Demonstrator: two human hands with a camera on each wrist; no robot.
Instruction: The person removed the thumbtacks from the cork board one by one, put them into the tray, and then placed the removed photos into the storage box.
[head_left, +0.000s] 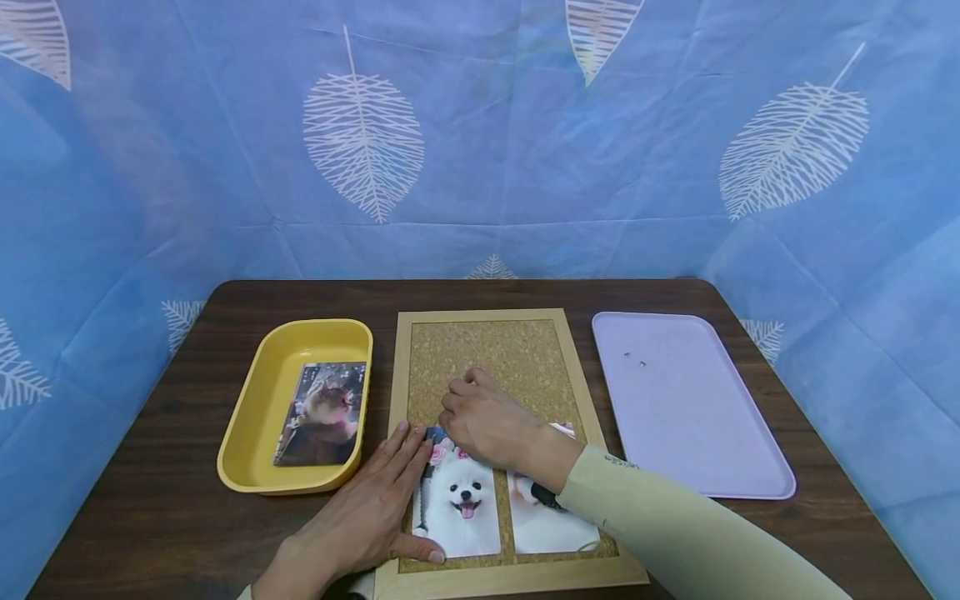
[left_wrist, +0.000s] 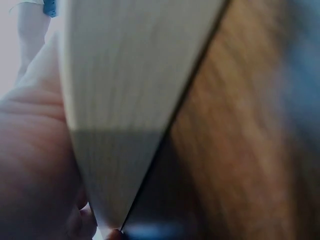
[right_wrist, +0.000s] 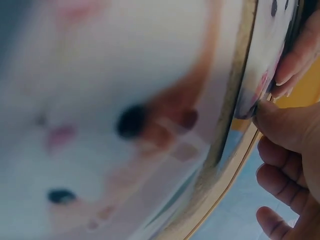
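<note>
A cork board with a pale wooden frame lies on the table. On its lower half are two photos: a white fluffy dog photo at left and a second photo, partly hidden by the right forearm. My left hand rests flat on the board's left side, fingers straight, thumb touching the dog photo's lower left corner. My right hand, fingers bent, is at that photo's top edge. In the right wrist view its thumb presses on this edge; anything under the thumb is hidden.
To the left stands a yellow tray holding a cat photo. A lilac tray on the right has two small pins near its upper left. The dark wooden table ends before a blue leaf-patterned cloth.
</note>
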